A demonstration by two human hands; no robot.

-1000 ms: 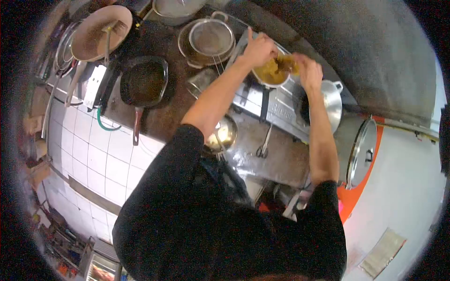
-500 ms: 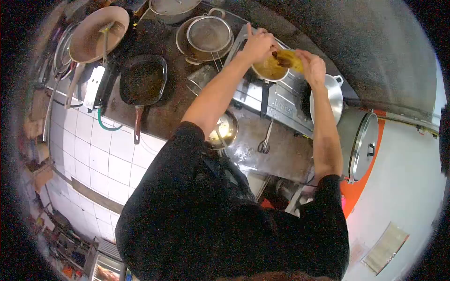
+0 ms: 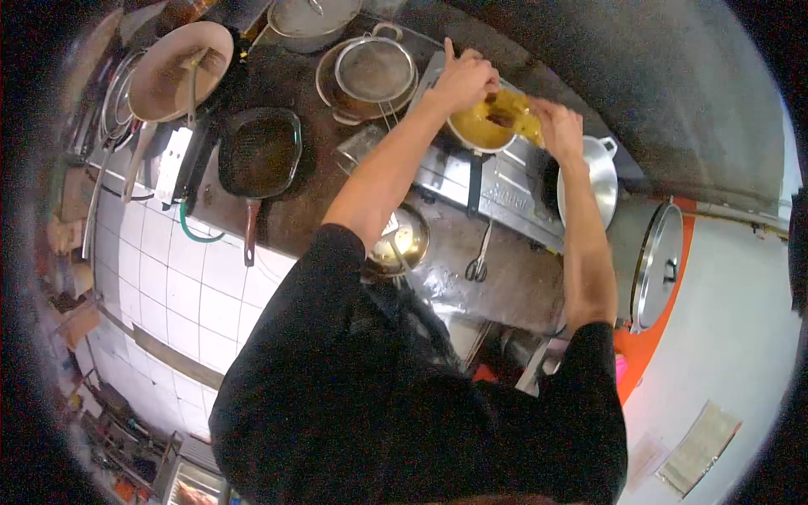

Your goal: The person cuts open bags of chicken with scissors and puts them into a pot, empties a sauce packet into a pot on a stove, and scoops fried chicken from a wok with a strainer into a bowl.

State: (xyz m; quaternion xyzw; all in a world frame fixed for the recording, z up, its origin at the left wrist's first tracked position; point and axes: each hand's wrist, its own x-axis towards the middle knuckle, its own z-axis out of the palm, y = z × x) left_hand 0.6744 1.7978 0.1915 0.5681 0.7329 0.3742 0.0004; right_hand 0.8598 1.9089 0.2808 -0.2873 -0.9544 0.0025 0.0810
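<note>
Over a pan (image 3: 474, 135) with yellow food or liquid in it, on the stove, I hold a soft, shiny yellow plastic bag (image 3: 528, 124) with a dark brown patch in it. My left hand (image 3: 465, 82) is closed on the bag's left end, above the pan's far rim, with one finger sticking up. On the right end, my right hand (image 3: 561, 130) pinches the bag between thumb and fingers. The bag partly covers the pan's right side. What is between the fingertips of my left hand is partly hidden.
The stove (image 3: 513, 189) carries a silver pot (image 3: 593, 181) on the right. To the left are a sieve (image 3: 376, 69) over a pot, a square grill pan (image 3: 259, 153) and a pale frying pan (image 3: 178, 71). Scissors (image 3: 477, 265) and a shiny bowl (image 3: 412, 240) lie nearer me.
The yellow bag has opened out a little lower over the pan, and more yellow shows in the pan. My hands stay nearly in place; the view has shifted slightly.
</note>
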